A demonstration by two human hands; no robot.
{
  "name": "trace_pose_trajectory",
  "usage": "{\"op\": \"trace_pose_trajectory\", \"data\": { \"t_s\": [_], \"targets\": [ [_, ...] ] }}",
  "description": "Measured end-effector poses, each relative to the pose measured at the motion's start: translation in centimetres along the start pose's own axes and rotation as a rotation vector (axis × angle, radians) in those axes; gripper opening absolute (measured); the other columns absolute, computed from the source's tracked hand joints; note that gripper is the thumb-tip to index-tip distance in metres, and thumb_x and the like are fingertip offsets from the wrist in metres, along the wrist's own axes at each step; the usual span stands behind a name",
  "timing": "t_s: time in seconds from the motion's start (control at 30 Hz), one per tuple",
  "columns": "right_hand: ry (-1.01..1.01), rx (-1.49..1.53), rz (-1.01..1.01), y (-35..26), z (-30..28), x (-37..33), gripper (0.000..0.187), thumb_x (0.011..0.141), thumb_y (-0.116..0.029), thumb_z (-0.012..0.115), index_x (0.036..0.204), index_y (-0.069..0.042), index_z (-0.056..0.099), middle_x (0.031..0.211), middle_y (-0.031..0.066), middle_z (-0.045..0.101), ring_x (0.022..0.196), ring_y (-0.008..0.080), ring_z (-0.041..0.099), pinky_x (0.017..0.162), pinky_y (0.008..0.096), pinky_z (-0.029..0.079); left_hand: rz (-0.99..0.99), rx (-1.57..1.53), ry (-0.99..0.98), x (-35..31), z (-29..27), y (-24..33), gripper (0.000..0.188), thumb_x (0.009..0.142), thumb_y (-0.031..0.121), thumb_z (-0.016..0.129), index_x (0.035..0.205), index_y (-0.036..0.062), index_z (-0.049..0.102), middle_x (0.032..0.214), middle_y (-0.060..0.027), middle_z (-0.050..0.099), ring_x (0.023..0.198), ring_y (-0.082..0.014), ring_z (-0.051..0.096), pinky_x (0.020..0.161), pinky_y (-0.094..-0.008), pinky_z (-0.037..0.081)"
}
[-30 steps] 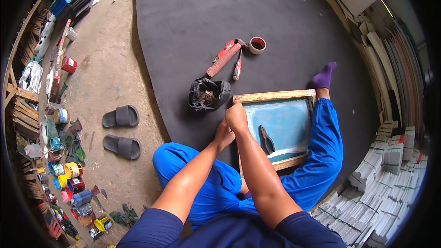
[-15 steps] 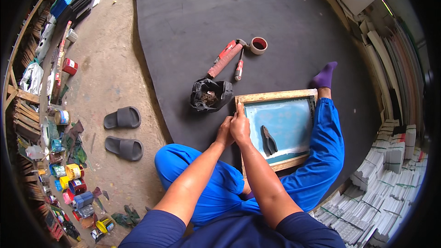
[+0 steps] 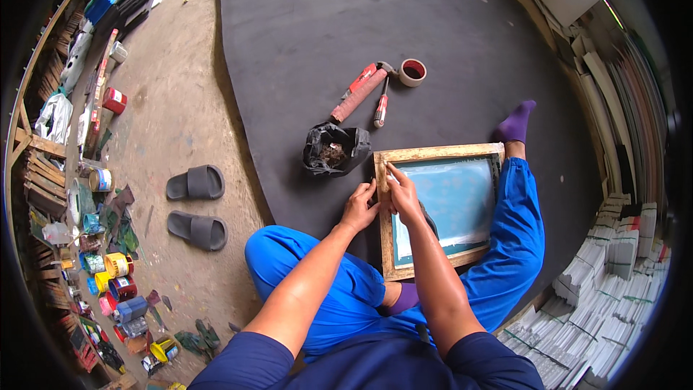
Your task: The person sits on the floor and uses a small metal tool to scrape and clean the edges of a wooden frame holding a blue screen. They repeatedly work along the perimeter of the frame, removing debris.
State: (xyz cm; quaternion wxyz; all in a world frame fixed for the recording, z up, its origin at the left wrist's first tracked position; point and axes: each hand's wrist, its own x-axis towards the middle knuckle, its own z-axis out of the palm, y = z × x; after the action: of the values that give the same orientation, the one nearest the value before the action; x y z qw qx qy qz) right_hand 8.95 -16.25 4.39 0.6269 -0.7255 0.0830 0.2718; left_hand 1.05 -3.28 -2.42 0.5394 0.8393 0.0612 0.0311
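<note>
Navy short-sleeved shirt [image 3: 361, 367], bright blue trousers [image 3: 514, 227], purple socks [image 3: 515, 124], bare left hand [image 3: 358, 209], bare right hand [image 3: 406, 197]

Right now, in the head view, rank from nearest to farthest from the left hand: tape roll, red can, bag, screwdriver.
From the left hand:
1. Bag: ahead, slightly left.
2. Screwdriver: farther ahead, slightly right.
3. Tape roll: beyond the screwdriver.
4. Red can: far left.

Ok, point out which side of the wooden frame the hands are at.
The left side of the wooden frame: the right hand is on it and the left hand is at its outer edge, while no hand touches the other three sides.
</note>
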Motion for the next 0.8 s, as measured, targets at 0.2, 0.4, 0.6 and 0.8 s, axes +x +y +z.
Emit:
{"op": "trace_pose_trajectory", "data": {
  "t_s": [0.2, 0.4, 0.6, 0.8],
  "targets": [
    [0.136, -0.823, -0.244, 0.7, -3.0, -2.2, 0.037, 0.104, -0.028, 0.054, 0.140, -0.031, 0.061, 0.113, 0.0196, 0.071, 0.098, 0.0446, 0.068, 0.084, 0.0530, 0.053, -0.094, 0.115, 0.172, -0.3, 2.2, 0.9, 0.071, 0.091, 0.033, 0.075, 0.147, -0.0027, 0.050, 0.118, -0.0144, 0.060, 0.086, -0.0236, 0.065, 0.078, -0.0359, 0.056],
    [0.091, -1.086, -0.396, -1.9, -4.8, -0.1, 0.037, 0.101, -0.023, 0.055, 0.136, -0.030, 0.066, 0.094, 0.0148, 0.069, 0.083, 0.0378, 0.070, 0.071, 0.0496, 0.055, -0.255, 0.409, 0.358, -0.4, 7.0, 2.9, 0.086, 0.089, 0.052, 0.071, 0.154, 0.0050, 0.041, 0.128, -0.0148, 0.052, 0.118, -0.0357, 0.054, 0.095, -0.0477, 0.046],
    [0.007, -1.160, -0.453, -3.3, -6.0, 0.8, 0.037, 0.100, -0.021, 0.055, 0.134, -0.029, 0.067, 0.090, 0.0134, 0.069, 0.077, 0.0356, 0.071, 0.069, 0.0478, 0.055, -0.201, 0.449, 0.446, -0.5, 7.5, 2.5, 0.081, 0.090, 0.049, 0.071, 0.152, 0.0053, 0.044, 0.126, -0.0144, 0.055, 0.112, -0.0352, 0.057, 0.091, -0.0490, 0.047],
    [-0.071, -1.160, -0.512, -3.5, -7.0, 0.9, 0.037, 0.100, -0.020, 0.055, 0.134, -0.028, 0.068, 0.086, 0.0130, 0.067, 0.072, 0.0352, 0.070, 0.066, 0.0469, 0.054, -0.203, 0.456, 0.451, -0.6, 7.0, 3.0, 0.078, 0.090, 0.049, 0.070, 0.150, 0.0039, 0.047, 0.126, -0.0149, 0.056, 0.112, -0.0356, 0.057, 0.091, -0.0492, 0.047]
  ]
}}
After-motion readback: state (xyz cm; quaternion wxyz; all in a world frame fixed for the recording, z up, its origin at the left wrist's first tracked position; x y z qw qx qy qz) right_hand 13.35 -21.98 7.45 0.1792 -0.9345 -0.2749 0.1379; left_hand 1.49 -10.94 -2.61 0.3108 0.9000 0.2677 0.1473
